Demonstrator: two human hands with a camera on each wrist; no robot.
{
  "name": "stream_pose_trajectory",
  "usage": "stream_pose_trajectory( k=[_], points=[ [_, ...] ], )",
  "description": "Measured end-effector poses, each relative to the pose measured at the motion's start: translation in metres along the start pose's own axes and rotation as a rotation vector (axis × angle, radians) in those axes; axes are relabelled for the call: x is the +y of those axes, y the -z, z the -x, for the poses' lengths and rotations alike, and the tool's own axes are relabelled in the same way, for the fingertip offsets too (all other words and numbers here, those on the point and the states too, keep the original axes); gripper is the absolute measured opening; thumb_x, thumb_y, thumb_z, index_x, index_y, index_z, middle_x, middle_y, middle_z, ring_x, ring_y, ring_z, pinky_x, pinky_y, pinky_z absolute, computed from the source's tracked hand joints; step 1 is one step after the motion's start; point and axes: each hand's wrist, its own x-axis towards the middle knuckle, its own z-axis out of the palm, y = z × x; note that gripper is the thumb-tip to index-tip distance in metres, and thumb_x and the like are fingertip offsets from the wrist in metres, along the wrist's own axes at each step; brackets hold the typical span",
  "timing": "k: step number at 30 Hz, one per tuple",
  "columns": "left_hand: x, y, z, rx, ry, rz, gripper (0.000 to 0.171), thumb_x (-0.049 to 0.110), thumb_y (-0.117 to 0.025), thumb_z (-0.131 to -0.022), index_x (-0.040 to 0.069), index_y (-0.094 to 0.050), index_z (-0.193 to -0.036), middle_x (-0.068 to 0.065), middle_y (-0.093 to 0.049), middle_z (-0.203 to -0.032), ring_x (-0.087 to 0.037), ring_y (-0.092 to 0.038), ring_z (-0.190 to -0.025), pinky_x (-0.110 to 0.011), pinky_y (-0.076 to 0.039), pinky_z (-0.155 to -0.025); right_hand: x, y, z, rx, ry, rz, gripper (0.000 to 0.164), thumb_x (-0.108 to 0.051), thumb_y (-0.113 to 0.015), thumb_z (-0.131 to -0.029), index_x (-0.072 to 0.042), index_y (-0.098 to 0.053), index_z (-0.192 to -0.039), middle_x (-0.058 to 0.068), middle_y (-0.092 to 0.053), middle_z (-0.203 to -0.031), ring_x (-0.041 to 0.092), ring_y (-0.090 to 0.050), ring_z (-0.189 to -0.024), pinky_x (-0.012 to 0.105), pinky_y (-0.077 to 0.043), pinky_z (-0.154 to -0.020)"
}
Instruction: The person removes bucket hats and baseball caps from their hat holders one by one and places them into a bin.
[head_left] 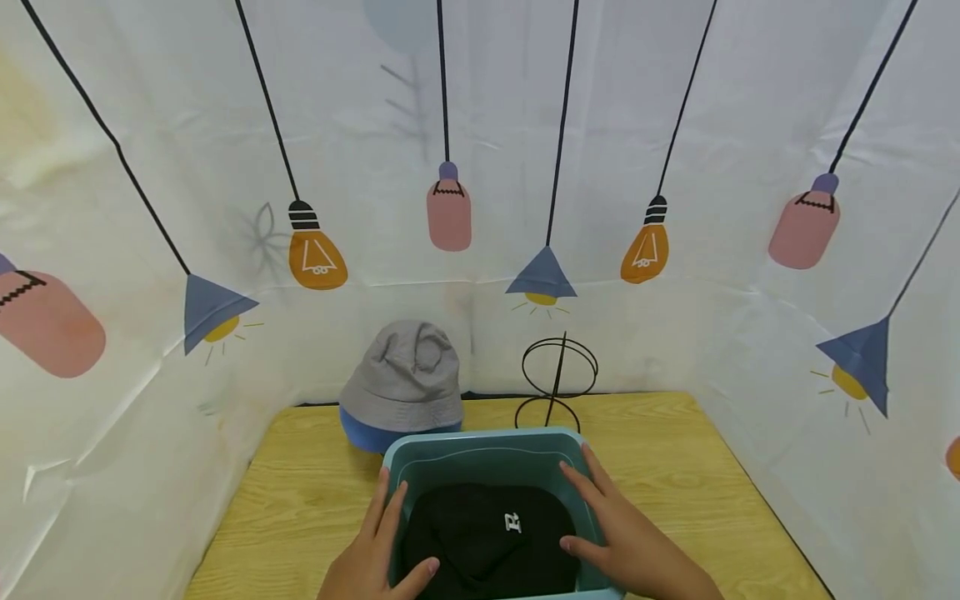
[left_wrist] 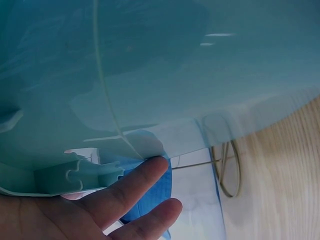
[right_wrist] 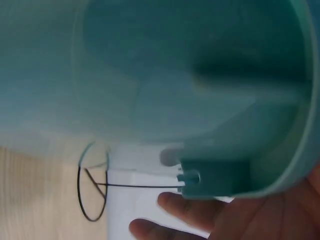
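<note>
A teal plastic storage bin [head_left: 480, 439] stands at the near side of the table, in front of me. Inside it lies a black cap [head_left: 487, 500] with a white letter R. My left hand [head_left: 378, 546] holds the bin's left wall, thumb inside over the cap and fingers outside. On the opposite wall my right hand [head_left: 626, 533] does likewise, its thumb reaching in. Both wrist views show fingers stretched below the bin's rim, beside the translucent wall [left_wrist: 165, 65]. In the right wrist view, the thumb shows only as a dark shadow through the wall [right_wrist: 125, 75].
A grey bucket hat [head_left: 408, 375] sits on something blue [head_left: 367, 432] behind the bin, to the left. Right of it stands a black wire stand [head_left: 558, 375]. Wood-grain table [head_left: 652, 450] extends on both sides, with a lamp-printed cloth [head_left: 480, 333] hanging behind.
</note>
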Motion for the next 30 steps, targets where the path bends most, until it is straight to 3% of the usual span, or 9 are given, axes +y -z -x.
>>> stream_pose_trajectory(
  k=[4, 9, 20, 22, 25, 27, 30],
  points=[
    [0.002, 0.001, 0.002, -0.004, 0.011, 0.003, 0.102, 0.072, -0.067, -0.086, 0.021, -0.027, -0.166, 0.0, -0.001, -0.176, -0.022, -0.071, -0.098, -0.03, -0.047, -0.054, -0.001, -0.009, 0.002, 0.011, -0.053, -0.032, 0.104, -0.068, -0.068, -0.088, -0.034, -0.011, -0.168, -0.002, 0.013, -0.175, 0.04, -0.026, -0.156, 0.061, -0.047, -0.107],
    [0.002, 0.0, 0.001, 0.0, 0.007, -0.017, 0.102, 0.073, -0.065, -0.088, 0.023, -0.025, -0.166, 0.0, -0.001, -0.176, -0.017, -0.07, -0.088, -0.029, -0.044, -0.052, -0.001, -0.016, 0.003, 0.069, -0.098, -0.031, 0.105, -0.067, -0.068, -0.09, -0.026, -0.011, -0.168, -0.006, 0.011, -0.175, 0.037, -0.024, -0.157, 0.064, -0.045, -0.108],
    [-0.001, 0.001, 0.002, 0.039, -0.04, -0.049, 0.101, 0.071, -0.064, -0.09, 0.018, -0.025, -0.166, -0.004, -0.005, -0.176, -0.025, -0.072, -0.1, -0.029, -0.047, -0.056, -0.002, -0.022, 0.0, 0.116, -0.133, -0.075, 0.098, -0.054, -0.073, -0.092, -0.031, -0.015, -0.168, -0.008, 0.007, -0.175, 0.036, -0.024, -0.158, 0.068, -0.04, -0.111],
    [-0.003, 0.001, 0.003, 0.061, -0.062, -0.063, 0.1, 0.07, -0.064, -0.09, 0.017, -0.027, -0.165, -0.006, -0.007, -0.176, -0.028, -0.071, -0.107, -0.033, -0.053, -0.06, -0.002, -0.023, -0.001, 0.124, -0.13, -0.072, 0.098, -0.053, -0.074, -0.092, -0.032, -0.015, -0.168, -0.009, 0.006, -0.175, 0.036, -0.026, -0.157, 0.068, -0.041, -0.11],
    [-0.005, -0.001, 0.002, 0.109, -0.124, -0.106, 0.099, 0.069, -0.065, -0.091, 0.013, -0.03, -0.164, -0.011, -0.012, -0.175, -0.036, -0.064, -0.126, -0.047, -0.06, -0.08, -0.001, -0.022, -0.002, 0.132, -0.132, -0.057, 0.097, -0.053, -0.075, -0.091, -0.034, -0.017, -0.167, -0.01, 0.006, -0.175, 0.035, -0.027, -0.157, 0.067, -0.042, -0.11],
    [-0.006, -0.002, 0.002, 0.133, -0.168, -0.139, 0.097, 0.068, -0.065, -0.091, 0.011, -0.032, -0.163, -0.014, -0.014, -0.174, -0.04, -0.054, -0.138, -0.058, -0.054, -0.096, 0.001, -0.022, -0.002, 0.14, -0.13, -0.051, 0.096, -0.05, -0.075, -0.091, -0.033, -0.019, -0.167, -0.009, 0.005, -0.175, 0.035, -0.027, -0.157, 0.067, -0.042, -0.11],
    [-0.007, 0.0, 0.004, 0.145, -0.195, -0.19, 0.096, 0.068, -0.064, -0.091, 0.011, -0.035, -0.162, -0.017, -0.017, -0.173, -0.047, -0.04, -0.147, -0.071, -0.041, -0.106, 0.0, -0.022, -0.001, 0.141, -0.123, -0.066, 0.095, -0.048, -0.077, -0.091, -0.032, -0.022, -0.166, -0.009, 0.004, -0.175, 0.034, -0.025, -0.158, 0.067, -0.041, -0.111]
  ],
)
